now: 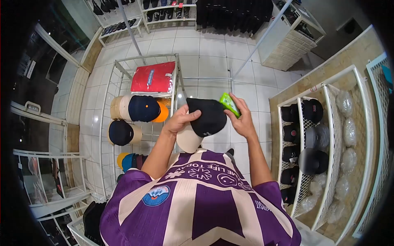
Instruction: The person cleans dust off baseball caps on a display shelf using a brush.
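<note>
In front of my chest, my left hand (183, 121) grips a black cap (207, 117), its thumb lying across the crown. A beige curved part (189, 139), shaped like a brim, shows below the black crown. My right hand (241, 117) is wrapped around a bright green hand-sized item (229, 104) with a pale patterned face; I cannot tell its exact kind. The green item is right at the cap's right side.
To the left, a white wire rack (111, 82) carries a red packaged garment (154, 78), a navy cap with an orange brim (141, 108) and several other caps. A slanted shelf (324, 151) at right holds dark caps and clear plastic domes. Clothes hang at the back (234, 14).
</note>
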`<act>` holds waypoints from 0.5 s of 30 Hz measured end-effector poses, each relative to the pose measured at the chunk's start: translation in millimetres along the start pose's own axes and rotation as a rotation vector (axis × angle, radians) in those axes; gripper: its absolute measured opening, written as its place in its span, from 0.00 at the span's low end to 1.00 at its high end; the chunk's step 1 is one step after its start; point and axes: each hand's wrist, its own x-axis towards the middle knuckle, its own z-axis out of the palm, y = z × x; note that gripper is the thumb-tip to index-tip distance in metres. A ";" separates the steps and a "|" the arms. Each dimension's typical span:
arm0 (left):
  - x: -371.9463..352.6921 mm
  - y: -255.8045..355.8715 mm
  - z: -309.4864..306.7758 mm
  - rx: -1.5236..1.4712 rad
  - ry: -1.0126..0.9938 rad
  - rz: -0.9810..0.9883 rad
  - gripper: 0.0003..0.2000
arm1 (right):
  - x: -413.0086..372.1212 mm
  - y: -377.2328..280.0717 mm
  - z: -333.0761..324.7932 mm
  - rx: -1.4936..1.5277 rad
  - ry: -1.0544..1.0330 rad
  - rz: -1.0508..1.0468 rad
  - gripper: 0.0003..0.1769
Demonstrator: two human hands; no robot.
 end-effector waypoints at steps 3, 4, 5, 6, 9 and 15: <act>-4.9 4.2 -11.7 0.039 -0.007 0.009 0.21 | 6.4 -25.3 2.4 0.117 0.065 0.077 0.34; -5.4 1.4 -12.3 -0.035 0.006 0.005 0.20 | 6.8 -47.3 7.4 0.369 0.181 0.110 0.34; -7.2 -1.3 -11.5 -0.016 0.033 0.005 0.20 | 8.9 -60.1 13.3 0.305 0.139 -0.007 0.34; -6.2 -0.9 -11.8 0.011 0.052 0.011 0.20 | 9.4 -61.9 19.4 0.202 0.022 -0.110 0.34; -10.5 -1.8 -16.6 0.088 0.116 0.049 0.19 | 22.3 -32.8 33.8 -0.028 0.002 -0.089 0.33; -13.5 6.7 -22.4 -0.106 0.257 0.082 0.20 | 28.4 -55.5 68.2 0.003 0.087 -0.197 0.35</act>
